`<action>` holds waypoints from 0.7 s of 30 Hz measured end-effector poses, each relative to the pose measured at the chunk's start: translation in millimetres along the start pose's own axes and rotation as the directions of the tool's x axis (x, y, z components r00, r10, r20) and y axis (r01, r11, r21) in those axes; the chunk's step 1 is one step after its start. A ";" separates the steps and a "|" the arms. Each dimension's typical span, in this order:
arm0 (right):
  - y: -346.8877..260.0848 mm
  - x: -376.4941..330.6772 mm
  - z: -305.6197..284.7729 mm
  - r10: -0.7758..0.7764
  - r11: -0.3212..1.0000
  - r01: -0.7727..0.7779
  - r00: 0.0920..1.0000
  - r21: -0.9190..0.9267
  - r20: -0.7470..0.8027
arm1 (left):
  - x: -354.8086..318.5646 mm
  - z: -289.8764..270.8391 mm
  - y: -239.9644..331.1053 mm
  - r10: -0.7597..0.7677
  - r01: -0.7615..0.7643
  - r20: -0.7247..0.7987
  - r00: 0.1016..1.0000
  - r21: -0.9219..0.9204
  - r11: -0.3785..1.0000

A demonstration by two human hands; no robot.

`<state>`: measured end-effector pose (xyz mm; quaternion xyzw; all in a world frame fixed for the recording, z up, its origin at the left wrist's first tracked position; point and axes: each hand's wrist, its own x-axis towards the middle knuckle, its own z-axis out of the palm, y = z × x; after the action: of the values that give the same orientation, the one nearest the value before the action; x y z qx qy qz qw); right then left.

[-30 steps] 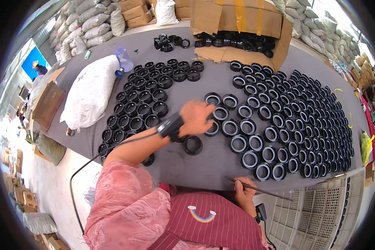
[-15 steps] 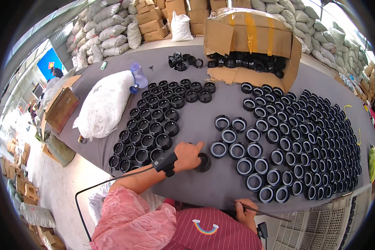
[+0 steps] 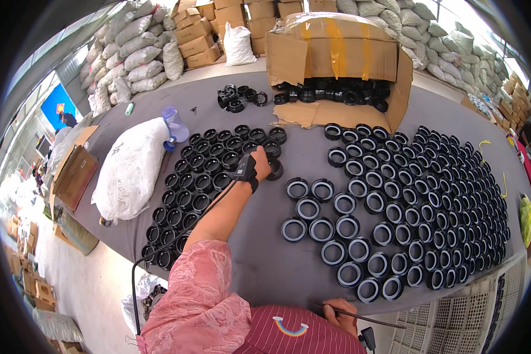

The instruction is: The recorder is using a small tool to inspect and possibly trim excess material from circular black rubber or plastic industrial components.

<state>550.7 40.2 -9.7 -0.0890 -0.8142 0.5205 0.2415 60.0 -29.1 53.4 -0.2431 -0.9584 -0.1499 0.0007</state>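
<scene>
My left hand (image 3: 259,165) reaches forward to the right edge of the left group of black rings (image 3: 203,183). It is closed on a black ring (image 3: 275,170), which shows beside the palm; the fingers around it are partly hidden. Close to my body at the front table edge, my right hand (image 3: 342,317) grips a thin dark stick (image 3: 377,321) that points out to the right. Right of the middle stands a large group of black rings with pale grey inner rims (image 3: 383,233).
At the back sits an open cardboard box (image 3: 342,53) with black rings inside, and a small ring pile (image 3: 236,106) beside it. A white sack (image 3: 133,171) and a clear bottle (image 3: 174,124) stand at left. Plastic crates (image 3: 448,318) are below the table's right front.
My left hand has moved forward with the black ring, from the near middle of the table to the left group's edge. The right hand still holds the stick. The view has shifted slightly.
</scene>
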 end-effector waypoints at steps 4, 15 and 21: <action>-0.5 -0.8 1.7 0.088 0.994 -0.090 0.996 0.069 0.021 | 9.2 4.2 -7.5 0.020 0.004 -0.139 0.990 0.168 0.986; -7.4 4.9 6.0 0.001 1.000 0.001 0.998 0.031 -0.063 | -158.4 -14.6 55.4 0.562 -0.550 0.026 0.827 -0.175 0.817; -0.8 -3.8 17.6 -0.001 0.988 0.024 0.989 0.156 -0.147 | -225.0 -3.9 60.4 0.432 -0.414 0.032 0.901 -0.233 0.880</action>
<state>545.5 24.2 -16.2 -0.1024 -0.7513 0.5735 0.3103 286.3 -84.5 57.7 -0.4511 -0.8585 -0.2415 -0.0333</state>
